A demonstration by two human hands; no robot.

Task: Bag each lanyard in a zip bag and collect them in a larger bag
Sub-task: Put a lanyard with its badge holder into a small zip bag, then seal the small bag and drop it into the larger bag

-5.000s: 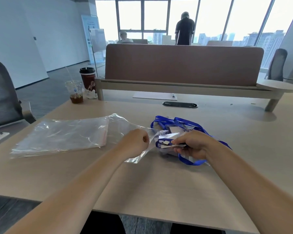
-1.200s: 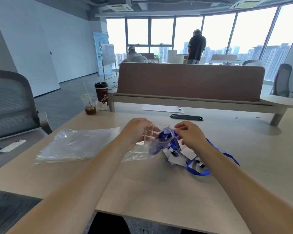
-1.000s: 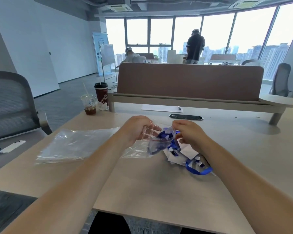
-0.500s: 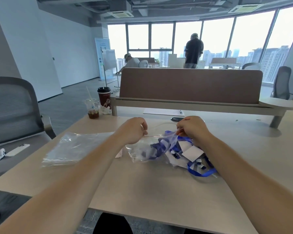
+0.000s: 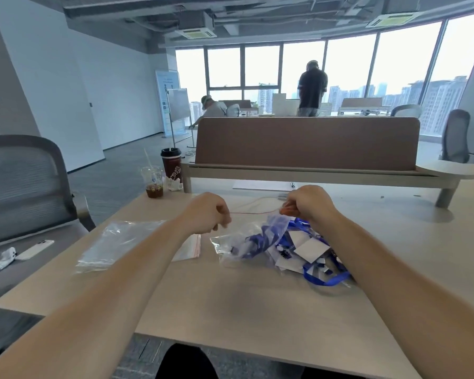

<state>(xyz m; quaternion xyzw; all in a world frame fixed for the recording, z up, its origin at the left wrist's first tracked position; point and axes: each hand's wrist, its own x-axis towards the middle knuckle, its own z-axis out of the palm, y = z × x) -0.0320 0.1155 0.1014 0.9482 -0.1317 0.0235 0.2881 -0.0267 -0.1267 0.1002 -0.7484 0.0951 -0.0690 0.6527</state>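
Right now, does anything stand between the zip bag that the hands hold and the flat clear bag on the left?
Nothing visible does. The zip bag, held at its top edge by the left hand and right hand, is right of the flat clear bag; only bare table lies between.

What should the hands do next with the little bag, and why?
Probably pinch along the red zip to press it shut. The left hand and right hand pinch the top corners of the bag, pulling it taut; a blue lanyard already lies inside, and the mouth seems partly open.
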